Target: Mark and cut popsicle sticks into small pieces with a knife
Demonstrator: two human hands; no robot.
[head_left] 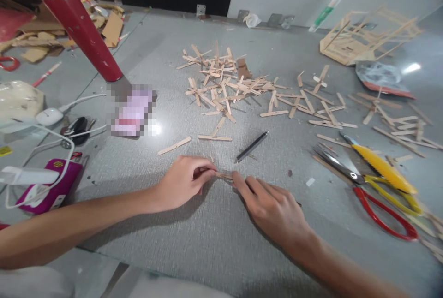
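Observation:
Between my two hands runs a thin wooden craft stick [224,176], low over the grey table. My left hand [182,181] pinches its left end between thumb and fingers. At the other end, my right hand [270,199] has its fingertips closed on the stick; the fingers hide that end. A dark pen [252,146] lies just beyond my right hand. Two loose craft sticks rest past my left hand, one at the left [174,146] and one nearer the middle [214,138].
A heap of craft sticks [221,76] spreads across the back. At right lie scissors [367,187], a yellow-handled cutter [384,164] and a wooden stick frame [353,44]. A red bottle [81,30], a pixelated phone [134,112] and a purple power strip [51,187] with cables occupy the left.

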